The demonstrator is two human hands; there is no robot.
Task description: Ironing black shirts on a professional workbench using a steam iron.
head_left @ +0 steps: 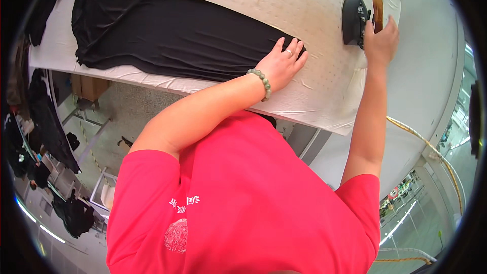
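Observation:
A black garment (167, 30) lies spread on the pale padded ironing table, its narrow end pointing right. My left hand (280, 66) rests on that narrow end with fingers spread and flat, a ring on one finger and a green bead bracelet at the wrist. On the table at the far right sits a dark iron (352, 18) with a brown handle (378, 7). My right hand (381, 43) is at the near end of this handle, thumb and fingers apart and not closed around it. Whether they touch it is hard to tell.
The ironing table's (324, 86) padded cover is wrinkled near its front right corner. A white-and-yellow hose (426, 142) runs down at the right. Below the table at left stands a cardboard box (90, 87). Dark garments (48, 116) hang at the far left.

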